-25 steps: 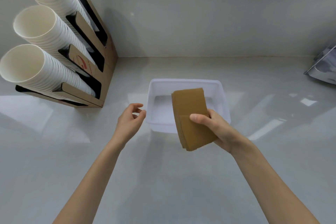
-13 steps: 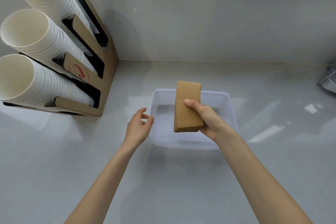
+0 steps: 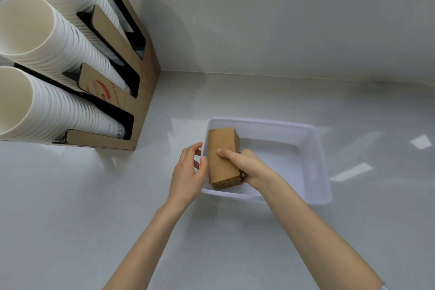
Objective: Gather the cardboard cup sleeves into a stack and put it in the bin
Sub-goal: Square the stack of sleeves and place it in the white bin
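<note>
white cup stacks (image 3: 47, 59), cardboard holder (image 3: 141, 92), counter (image 3: 70, 207)

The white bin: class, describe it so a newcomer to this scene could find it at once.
Start at the cardboard cup dispenser against the wall on the left of the counter. To its right sits the white bin, a shallow rectangular tub. Only it holds the brown sleeve stack, gripped by the right hand.

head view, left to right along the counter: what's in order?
Cup stacks → cardboard cup holder → left hand → sleeve stack, held by the right hand at the left end of the bin → far wall of the bin.
</note>
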Action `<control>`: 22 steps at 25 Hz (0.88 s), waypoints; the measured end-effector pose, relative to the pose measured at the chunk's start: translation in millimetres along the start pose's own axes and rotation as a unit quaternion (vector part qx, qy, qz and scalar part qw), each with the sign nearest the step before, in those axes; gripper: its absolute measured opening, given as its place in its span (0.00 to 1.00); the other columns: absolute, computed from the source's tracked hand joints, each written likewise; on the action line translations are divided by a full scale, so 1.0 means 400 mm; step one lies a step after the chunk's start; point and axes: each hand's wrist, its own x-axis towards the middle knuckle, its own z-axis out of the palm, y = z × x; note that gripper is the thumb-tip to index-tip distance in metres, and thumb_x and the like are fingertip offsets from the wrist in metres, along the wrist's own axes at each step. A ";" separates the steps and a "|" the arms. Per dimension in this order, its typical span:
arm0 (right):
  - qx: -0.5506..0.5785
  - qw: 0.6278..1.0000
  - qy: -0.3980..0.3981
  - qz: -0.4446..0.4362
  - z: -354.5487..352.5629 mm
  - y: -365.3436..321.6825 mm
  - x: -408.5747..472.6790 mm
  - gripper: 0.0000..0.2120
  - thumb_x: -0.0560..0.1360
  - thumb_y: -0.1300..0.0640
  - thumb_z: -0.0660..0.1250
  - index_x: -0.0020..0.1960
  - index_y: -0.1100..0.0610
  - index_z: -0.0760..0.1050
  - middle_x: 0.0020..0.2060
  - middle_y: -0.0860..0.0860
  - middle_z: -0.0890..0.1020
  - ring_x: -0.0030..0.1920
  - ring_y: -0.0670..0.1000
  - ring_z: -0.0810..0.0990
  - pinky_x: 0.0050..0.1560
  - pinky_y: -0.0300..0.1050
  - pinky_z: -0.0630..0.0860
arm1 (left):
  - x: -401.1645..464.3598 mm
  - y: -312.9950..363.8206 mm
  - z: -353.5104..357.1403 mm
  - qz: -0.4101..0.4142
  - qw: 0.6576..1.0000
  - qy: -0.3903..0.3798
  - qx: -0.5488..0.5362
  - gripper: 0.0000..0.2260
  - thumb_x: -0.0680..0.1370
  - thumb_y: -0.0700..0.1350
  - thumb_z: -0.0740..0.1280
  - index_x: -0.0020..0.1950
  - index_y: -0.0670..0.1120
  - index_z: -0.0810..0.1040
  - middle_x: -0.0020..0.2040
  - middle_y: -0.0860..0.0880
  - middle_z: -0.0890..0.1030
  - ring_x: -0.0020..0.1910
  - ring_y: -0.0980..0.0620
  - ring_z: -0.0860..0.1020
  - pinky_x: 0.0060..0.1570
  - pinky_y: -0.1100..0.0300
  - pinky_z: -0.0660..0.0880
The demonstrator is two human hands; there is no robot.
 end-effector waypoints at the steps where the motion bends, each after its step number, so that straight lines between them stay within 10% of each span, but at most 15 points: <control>1: 0.002 1.000 0.004 -0.003 0.007 -0.001 0.003 0.21 0.71 0.49 0.68 0.58 0.60 0.70 0.44 0.53 0.80 0.45 0.53 0.79 0.39 0.42 0.76 | -0.001 0.001 0.000 -0.002 1.000 0.000 -0.001 0.17 0.79 0.44 0.56 0.67 0.44 0.65 0.62 0.46 0.71 0.46 0.52 0.73 0.44 0.61 0.70; 6: 0.000 1.000 0.026 -0.013 0.024 -0.003 0.005 0.22 0.70 0.47 0.68 0.58 0.59 0.70 0.47 0.53 0.79 0.45 0.52 0.78 0.39 0.42 0.76 | 0.000 0.002 0.000 -0.003 1.000 -0.002 -0.006 0.17 0.79 0.44 0.56 0.67 0.45 0.65 0.62 0.45 0.71 0.47 0.51 0.73 0.43 0.60 0.71; 11: -0.026 0.998 0.050 -0.006 0.026 0.000 0.012 0.35 0.69 0.38 0.64 0.67 0.58 0.63 0.67 0.55 0.68 0.63 0.58 0.71 0.64 0.52 0.71 | 0.000 -0.003 0.003 -0.009 1.000 -0.004 0.006 0.17 0.79 0.45 0.56 0.68 0.46 0.64 0.63 0.45 0.70 0.48 0.52 0.73 0.45 0.59 0.73; 22: -0.060 0.997 0.041 -0.009 0.065 0.000 0.022 0.41 0.66 0.33 0.54 0.72 0.55 0.58 0.70 0.53 0.65 0.69 0.57 0.66 0.70 0.55 0.65 | 0.000 0.002 0.004 -0.009 1.000 0.001 0.006 0.17 0.79 0.45 0.56 0.67 0.45 0.66 0.62 0.45 0.71 0.47 0.51 0.73 0.44 0.59 0.73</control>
